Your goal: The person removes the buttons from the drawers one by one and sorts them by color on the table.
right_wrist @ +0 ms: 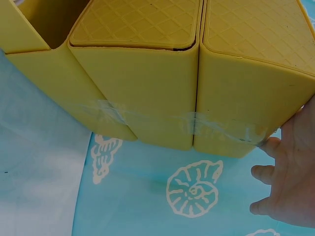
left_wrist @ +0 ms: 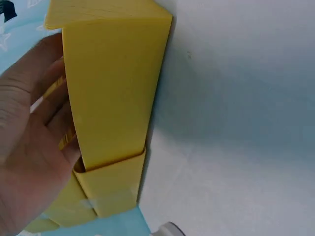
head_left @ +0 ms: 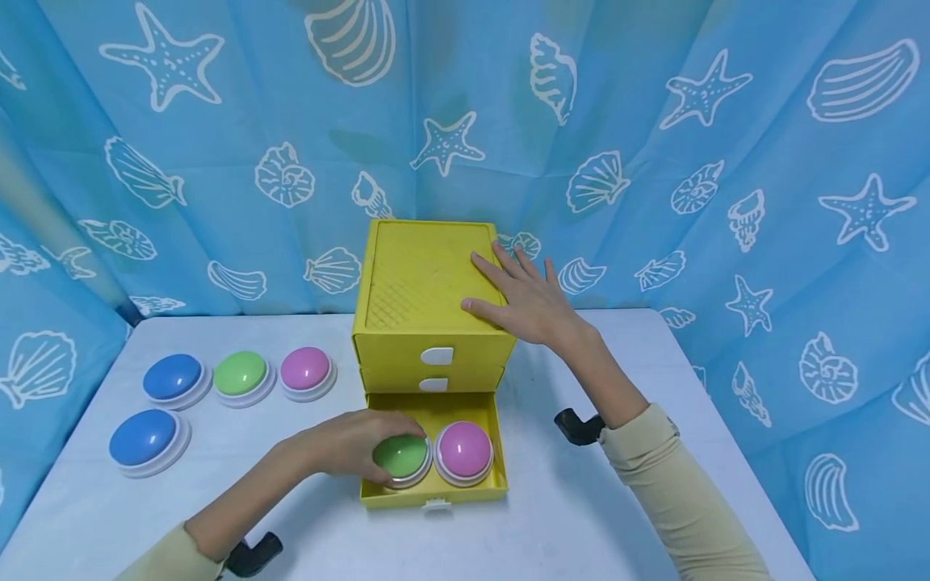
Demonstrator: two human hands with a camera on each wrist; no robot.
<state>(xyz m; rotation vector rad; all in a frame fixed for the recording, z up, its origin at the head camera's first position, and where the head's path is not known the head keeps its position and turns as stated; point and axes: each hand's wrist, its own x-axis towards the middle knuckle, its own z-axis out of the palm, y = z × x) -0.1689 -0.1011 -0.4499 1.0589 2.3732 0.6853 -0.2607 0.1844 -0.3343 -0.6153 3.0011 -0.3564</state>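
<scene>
A yellow drawer cabinet [head_left: 429,274] stands at the back of the table, its bottom drawer [head_left: 465,494] pulled out towards me. Inside that drawer sit a green dome button [head_left: 402,457] on the left and a pink dome button [head_left: 465,449] on the right, both with white round bases. My left hand [head_left: 363,442] reaches in from the left and grips the green button, thumb at the near side and fingers over the far side. In the left wrist view, the drawer's side wall hides the fingertips. With fingers spread, my right hand [head_left: 534,303] rests on the cabinet's top at its right edge.
Left on the white table [head_left: 291,500] are two blue dome buttons [head_left: 172,377], another green one [head_left: 240,373] and another pink one [head_left: 305,369]. Two upper drawers [head_left: 395,353] with white handles are closed. A blue shell-patterned curtain [head_left: 465,81] hangs behind.
</scene>
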